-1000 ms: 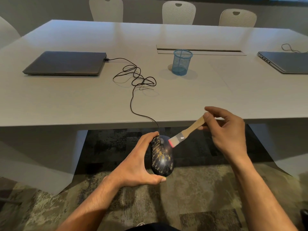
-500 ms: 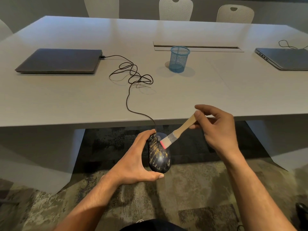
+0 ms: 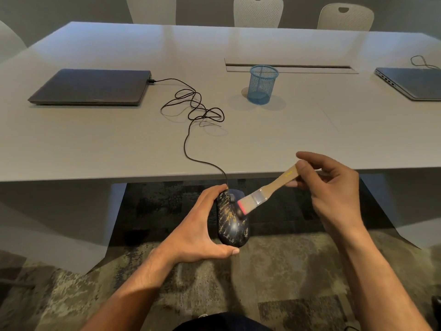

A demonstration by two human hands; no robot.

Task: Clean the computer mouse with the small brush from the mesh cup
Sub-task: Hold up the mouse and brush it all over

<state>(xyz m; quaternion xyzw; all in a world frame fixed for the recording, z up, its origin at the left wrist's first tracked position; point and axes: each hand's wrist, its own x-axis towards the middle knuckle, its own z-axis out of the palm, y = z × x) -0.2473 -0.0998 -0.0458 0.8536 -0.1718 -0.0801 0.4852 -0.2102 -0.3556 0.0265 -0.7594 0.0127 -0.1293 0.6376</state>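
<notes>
The computer mouse [image 3: 232,223] is held below the table [image 3: 119,144] edge, gripped by the left hand [image 3: 198,232], with the thumb curled under its rear and the fingers wrapped round its far side. The small brush [image 3: 265,191] is pinched at the handle end by the right hand [image 3: 331,187]; its bristles are laid on the mouse's top. The blue mesh cup [image 3: 262,85] is seen upright on the table; nothing is visible inside it.
</notes>
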